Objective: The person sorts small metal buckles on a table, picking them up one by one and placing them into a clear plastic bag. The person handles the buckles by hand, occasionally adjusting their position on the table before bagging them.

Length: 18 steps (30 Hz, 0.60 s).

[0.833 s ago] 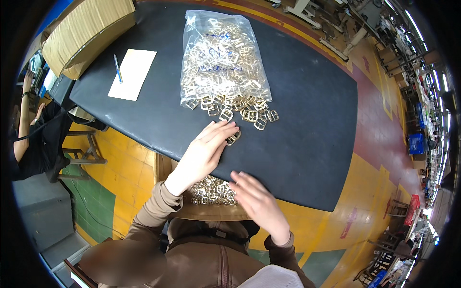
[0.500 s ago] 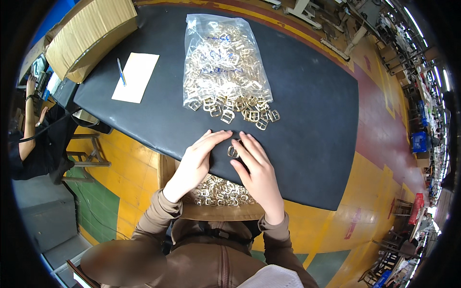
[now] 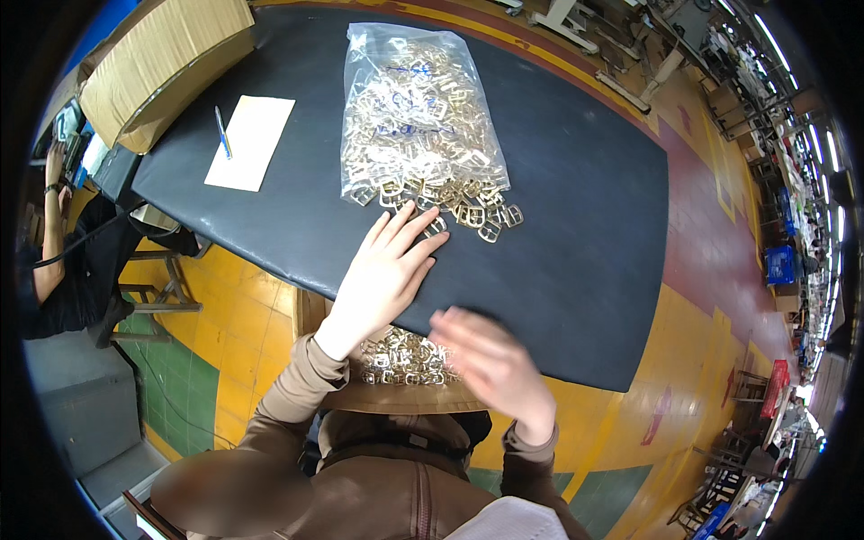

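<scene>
A clear plastic bag (image 3: 416,99) full of metal buckles lies on the black table, and several loose buckles (image 3: 487,216) spill from its near end. My left hand (image 3: 380,274) reaches flat to this spill, fingers stretched out, with its fingertips over a single buckle (image 3: 436,227) at the near edge of the pile. Close to the table's front edge is my right hand (image 3: 490,364), smeared by motion above a cardboard box (image 3: 409,400). Gold-coloured buckles (image 3: 396,362) fill the part of the box that shows. Whether the right hand holds anything cannot be made out.
A pale sheet of paper (image 3: 261,148) with a blue pen (image 3: 222,133) lies on the table (image 3: 585,234) at the left. Behind it stands a large cardboard box (image 3: 166,67). Another person's arm (image 3: 54,211) shows at the far left beside a stool (image 3: 162,288).
My left hand has moved forward to the loose buckles. My right hand has drawn back toward the box, and the buckle that was under its fingers no longer shows on the table.
</scene>
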Motion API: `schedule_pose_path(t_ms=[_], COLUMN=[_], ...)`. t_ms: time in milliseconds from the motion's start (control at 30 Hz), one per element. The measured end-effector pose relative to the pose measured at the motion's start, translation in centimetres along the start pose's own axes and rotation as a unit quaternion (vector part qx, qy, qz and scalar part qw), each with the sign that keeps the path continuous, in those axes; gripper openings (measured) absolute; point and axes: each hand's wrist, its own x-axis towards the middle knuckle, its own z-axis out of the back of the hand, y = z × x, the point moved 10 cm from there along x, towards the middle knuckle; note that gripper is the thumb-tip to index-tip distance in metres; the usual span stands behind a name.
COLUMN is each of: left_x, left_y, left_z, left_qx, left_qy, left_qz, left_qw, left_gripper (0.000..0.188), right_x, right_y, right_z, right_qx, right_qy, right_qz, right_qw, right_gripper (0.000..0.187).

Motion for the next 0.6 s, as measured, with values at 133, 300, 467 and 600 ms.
schedule_pose_path(t_ms=[133, 300, 467, 600], left_x=[-0.5, -0.6, -0.4, -0.4], left_y=[-0.1, -0.3, -0.2, -0.2], left_z=[0.2, 0.5, 0.5, 0.6], left_qx=[-0.015, -0.013, -0.021, -0.016], left_qy=[0.001, 0.003, -0.003, -0.004], left_qz=[0.0, -0.011, -0.008, -0.009], left_qw=[1.0, 1.0, 1.0, 1.0], left_gripper=[0.038, 0.038, 0.035, 0.033], right_x=[3.1, 6.7, 4.0, 1.7], right_y=[-4.7, -6.8, -7.2, -7.3], right_z=[4.4, 2.9, 2.7, 3.6], right_qx=[-0.11, -0.162, -0.08, -0.005], right_qy=[-0.113, -0.11, -0.105, -0.137], right_qz=[-0.115, -0.105, -0.153, -0.187], right_qw=[0.981, 0.975, 0.979, 0.973], right_gripper=[0.034, 0.035, 0.027, 0.023])
